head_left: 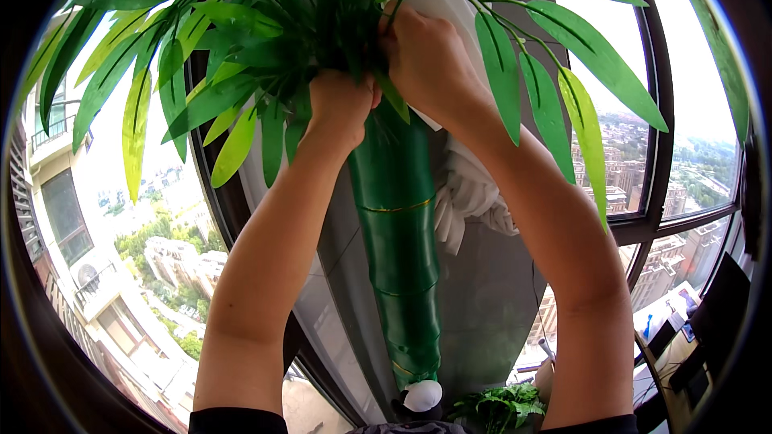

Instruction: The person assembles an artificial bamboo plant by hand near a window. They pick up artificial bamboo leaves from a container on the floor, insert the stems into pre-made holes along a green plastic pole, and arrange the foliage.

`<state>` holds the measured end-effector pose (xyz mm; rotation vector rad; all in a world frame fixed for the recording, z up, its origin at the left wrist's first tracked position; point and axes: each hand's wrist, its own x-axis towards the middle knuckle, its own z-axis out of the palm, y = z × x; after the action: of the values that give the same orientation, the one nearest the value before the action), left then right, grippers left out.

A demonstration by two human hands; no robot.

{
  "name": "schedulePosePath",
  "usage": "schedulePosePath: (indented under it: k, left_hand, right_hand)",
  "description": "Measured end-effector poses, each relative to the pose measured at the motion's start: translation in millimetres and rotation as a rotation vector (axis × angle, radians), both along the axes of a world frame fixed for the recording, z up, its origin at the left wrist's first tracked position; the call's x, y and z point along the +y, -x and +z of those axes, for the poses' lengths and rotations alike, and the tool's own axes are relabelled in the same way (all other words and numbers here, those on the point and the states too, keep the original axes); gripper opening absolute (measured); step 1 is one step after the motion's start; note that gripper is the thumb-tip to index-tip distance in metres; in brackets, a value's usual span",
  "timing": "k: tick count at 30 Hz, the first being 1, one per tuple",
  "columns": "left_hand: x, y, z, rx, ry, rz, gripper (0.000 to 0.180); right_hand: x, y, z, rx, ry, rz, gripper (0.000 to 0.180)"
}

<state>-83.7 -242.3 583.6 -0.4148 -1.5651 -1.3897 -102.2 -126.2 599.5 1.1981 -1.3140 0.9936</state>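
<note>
Head view, and both hands are up high at the top of a tall green pole (400, 249), right where the leafy bunch (213, 103) spreads out over it. Left hand (339, 104) is curled in at the near side of the join, right hand (430, 56) bent in a little higher and beside it; foliage and knuckles hide the fingertips, so what each one grips, and how tightly, cannot be told. The pole stands below them, narrowing away toward the floor, with a white round object (424, 395) by its foot and a small leafy plant (507, 403) nearby. Now the trouble spots: with both arms raised, an uneven pull on those stems might well tip the pole, since no hand appears to steady it lower down. Sideways, a lean could catch the bunched white cloth (466, 193) just beside it, or send leaves against the window frame (663, 112). A long yellow-green leaf (583, 124) dangles over the right forearm and could snag if that arm swings outward. And with the dark foliage screening the join, a stem could easily get bent or pinched unseen.
</note>
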Motion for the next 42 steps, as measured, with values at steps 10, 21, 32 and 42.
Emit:
schedulePosePath:
  k: [10, 21, 32, 42]
  left_hand:
    - [6, 1, 0, -0.017, -0.017, -0.036, 0.001]
    - [1, 11, 2, -0.028, -0.064, -0.029, 0.006]
    - [-23, -13, -21, -0.068, -0.079, -0.161, 0.014]
    - [-15, -7, -34, -0.082, -0.071, -0.046, 0.017]
  right_hand:
    - [-2, 13, 6, -0.006, 0.016, -0.136, 0.012]
    - [-10, 21, 14, -0.123, -0.048, -0.093, 0.020]
    - [3, 29, 10, -0.001, 0.028, -0.116, 0.009]
    - [-10, 42, 12, 0.184, 0.018, -0.094, 0.010]
